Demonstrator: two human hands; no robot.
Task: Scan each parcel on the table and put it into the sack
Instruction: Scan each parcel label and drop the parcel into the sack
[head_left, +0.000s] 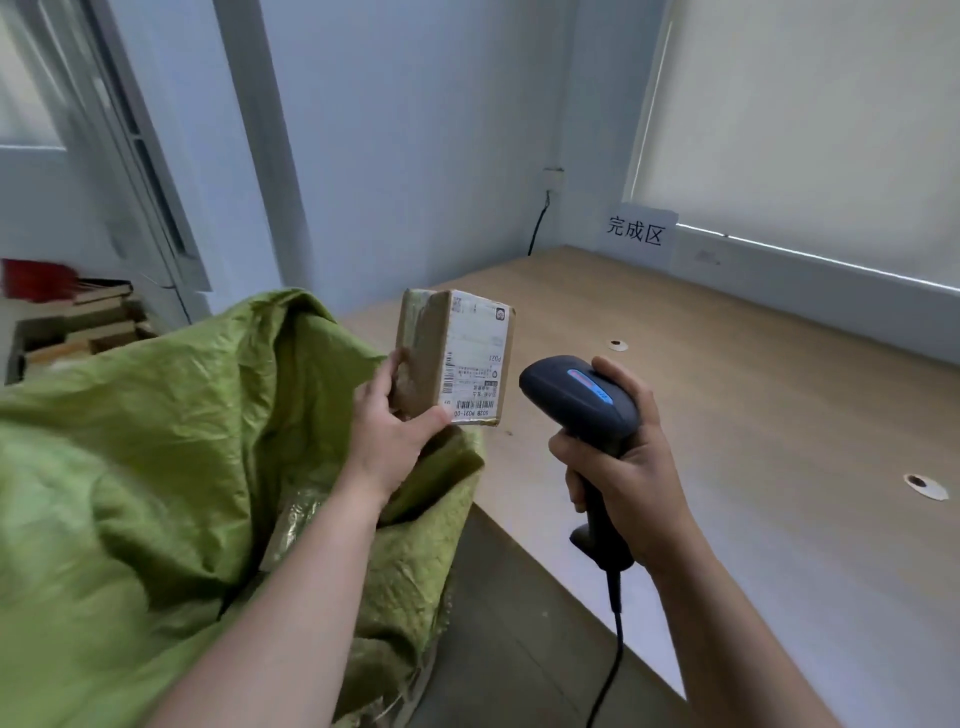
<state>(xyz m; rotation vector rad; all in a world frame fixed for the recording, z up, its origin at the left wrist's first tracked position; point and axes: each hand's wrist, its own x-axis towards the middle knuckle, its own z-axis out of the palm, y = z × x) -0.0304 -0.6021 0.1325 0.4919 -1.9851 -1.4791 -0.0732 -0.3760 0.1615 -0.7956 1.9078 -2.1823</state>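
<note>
1. My left hand (395, 415) gripped the one parcel (454, 358) I had, thumb pressed on its lower front and fingers wrapped round the back. It stood on end in the air, over the table's near corner and just beside the sack's mouth.
2. My right hand (631, 467) was clamped round the handle of the single scanner (582, 400), its head level with the parcel and close to it.
3. I judged the scan was the step in hand. To do it well, I needed the scanner's nose turned squarely at the barcode along the label's (475, 364) bottom edge, and my thumb kept clear of the bars, which it nearly touched.
4. Holding the box steady and slightly tilted would have cut the glare off the tape.
5. By count: one green sack (156, 467), slumped open at my left, with what looked like one taped parcel (291, 519) inside.
6. On the table (727, 415) I saw no other parcel, only two small round cut-outs.
</note>
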